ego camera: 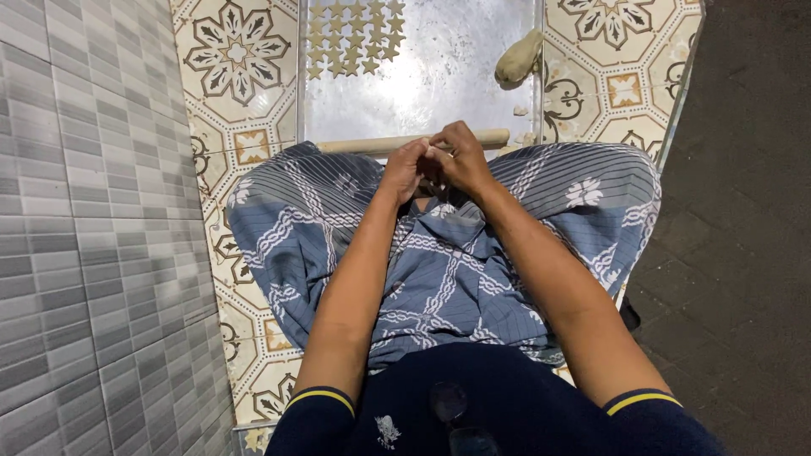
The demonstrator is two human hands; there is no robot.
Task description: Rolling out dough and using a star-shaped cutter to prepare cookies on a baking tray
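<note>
No packages, labels, signs or screens anywhere in view.

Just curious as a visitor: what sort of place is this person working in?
Probably a home floor used for making pastry or snacks: a metal sheet on patterned tiles, star-shaped dough cutouts, a rolling pin and a dough lump.
</note>
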